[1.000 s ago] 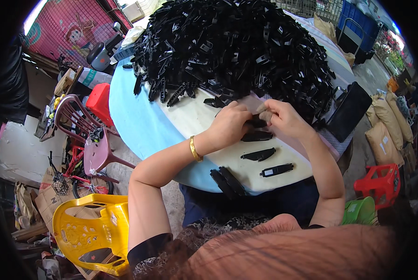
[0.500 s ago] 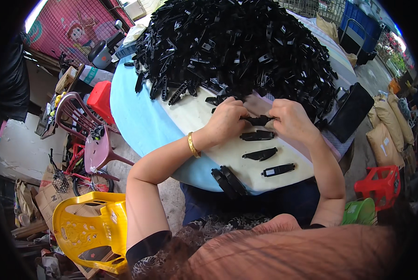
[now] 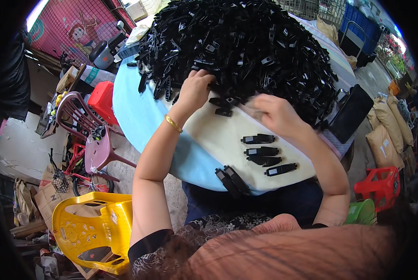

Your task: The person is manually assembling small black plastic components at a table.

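Observation:
A large heap of small black plastic parts (image 3: 246, 46) covers the far half of the round table (image 3: 139, 116). My left hand (image 3: 196, 93), with a gold bangle at the wrist, reaches to the heap's near edge. Its fingers are bent together against the black parts, and what they pinch is hidden. To the right, my right hand (image 3: 281, 114) hovers by the heap's front, its fingertips smeared by motion. Several slim black parts lie separately before me, among them one black part (image 3: 280, 169) with a pale patch. Longer black pieces (image 3: 232, 181) lie side by side at the table's near edge.
A black pouch (image 3: 351, 113) lies at the table's right side. Around the table stand a yellow plastic chair (image 3: 83, 228), a pink chair (image 3: 99, 151), a red stool (image 3: 379, 189) and a green bucket (image 3: 360, 212). Brown sacks (image 3: 383, 140) are stacked at the right.
My hands were together over a black part and are now apart. The left moved away to the heap, the right slightly back. The loose parts in front now lie closer together.

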`<state>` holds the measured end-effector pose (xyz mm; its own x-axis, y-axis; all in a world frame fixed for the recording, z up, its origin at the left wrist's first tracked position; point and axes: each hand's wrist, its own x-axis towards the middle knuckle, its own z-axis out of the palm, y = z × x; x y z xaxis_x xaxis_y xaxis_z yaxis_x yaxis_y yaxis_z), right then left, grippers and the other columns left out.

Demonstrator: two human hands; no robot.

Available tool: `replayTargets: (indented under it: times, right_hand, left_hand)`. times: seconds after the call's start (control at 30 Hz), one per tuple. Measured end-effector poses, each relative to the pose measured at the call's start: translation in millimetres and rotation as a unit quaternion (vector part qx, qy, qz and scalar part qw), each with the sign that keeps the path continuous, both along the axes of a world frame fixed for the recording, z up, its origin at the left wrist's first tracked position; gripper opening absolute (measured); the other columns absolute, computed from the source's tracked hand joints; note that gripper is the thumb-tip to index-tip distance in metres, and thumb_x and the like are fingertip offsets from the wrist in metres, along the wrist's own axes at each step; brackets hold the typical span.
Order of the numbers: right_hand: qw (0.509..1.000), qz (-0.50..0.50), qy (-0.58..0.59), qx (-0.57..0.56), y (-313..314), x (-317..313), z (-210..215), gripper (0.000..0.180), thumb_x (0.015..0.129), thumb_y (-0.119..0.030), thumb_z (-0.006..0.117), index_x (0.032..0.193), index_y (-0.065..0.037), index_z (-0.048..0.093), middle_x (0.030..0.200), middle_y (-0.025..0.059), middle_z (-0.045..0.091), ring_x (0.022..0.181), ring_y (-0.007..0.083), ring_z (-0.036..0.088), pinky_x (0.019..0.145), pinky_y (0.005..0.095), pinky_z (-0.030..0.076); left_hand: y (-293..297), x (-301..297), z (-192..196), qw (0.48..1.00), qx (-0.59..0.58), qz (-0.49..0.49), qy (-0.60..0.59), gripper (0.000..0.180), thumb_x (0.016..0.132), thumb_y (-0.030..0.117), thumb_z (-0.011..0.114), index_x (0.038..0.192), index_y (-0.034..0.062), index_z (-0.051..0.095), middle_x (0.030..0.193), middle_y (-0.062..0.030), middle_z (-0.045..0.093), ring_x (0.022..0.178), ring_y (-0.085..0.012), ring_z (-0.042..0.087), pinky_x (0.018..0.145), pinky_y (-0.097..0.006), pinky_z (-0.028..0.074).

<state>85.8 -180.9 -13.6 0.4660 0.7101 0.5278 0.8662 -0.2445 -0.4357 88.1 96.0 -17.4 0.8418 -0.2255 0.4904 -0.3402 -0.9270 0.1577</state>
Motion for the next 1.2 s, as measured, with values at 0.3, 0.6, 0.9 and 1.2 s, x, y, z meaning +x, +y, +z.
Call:
replayTargets:
  times: [0.3, 0.6, 0.9, 1.2]
  right_hand:
    - [0.944, 0.007, -0.253, -0.212, 71, 9, -8, 0.033, 0.068, -0.016, 0.067, 0.1, -0.013, 0.065, 0.095, -0.0006, 0.059, 0.089, 0.0189, 0.052, 0.073, 0.0296, 0.048]
    - [0.969, -0.085, -0.163, -0.164, -1, 18, -8, 0.032, 0.062, -0.006, 0.064, 0.095, -0.007, 0.066, 0.085, 0.0026, 0.06, 0.084, 0.0222, 0.053, 0.072, 0.0338, 0.047]
    - [0.972, -0.047, 0.184, 0.138, -4, 7, -6, 0.041, 0.071, 0.006, 0.061, 0.111, -0.001, 0.062, 0.088, 0.0045, 0.058, 0.071, 0.0105, 0.057, 0.067, 0.0239, 0.048]
    - [0.989, -0.062, 0.024, -0.132, -12, -7, 3, 0.029, 0.063, -0.013, 0.067, 0.089, -0.001, 0.068, 0.083, 0.0103, 0.063, 0.085, 0.0275, 0.058, 0.075, 0.0355, 0.049]
  left_hand:
    - [-4, 0, -2, 0.999, 0.035, -0.02, 0.035, 0.02, 0.072, 0.005, 0.066, 0.091, 0.006, 0.065, 0.091, -0.0075, 0.064, 0.097, -0.0286, 0.054, 0.083, -0.037, 0.045]
    - [-33, -32, 22, 0.989, -0.038, -0.132, 0.057, 0.012, 0.072, 0.009, 0.063, 0.084, 0.0059, 0.064, 0.079, -0.0127, 0.064, 0.079, -0.0318, 0.062, 0.069, -0.041, 0.049]
    - [-75, -51, -2, 0.966, -0.116, -0.213, 0.093, 0.023, 0.071, 0.013, 0.068, 0.092, 0.0037, 0.064, 0.091, -0.0137, 0.064, 0.09, -0.0308, 0.06, 0.08, -0.04, 0.049]
    - [-76, -62, 17, 0.961, -0.109, -0.065, 0.245, 0.037, 0.08, 0.019, 0.063, 0.114, 0.0039, 0.058, 0.079, -0.0198, 0.065, 0.074, -0.0339, 0.064, 0.071, -0.041, 0.051]
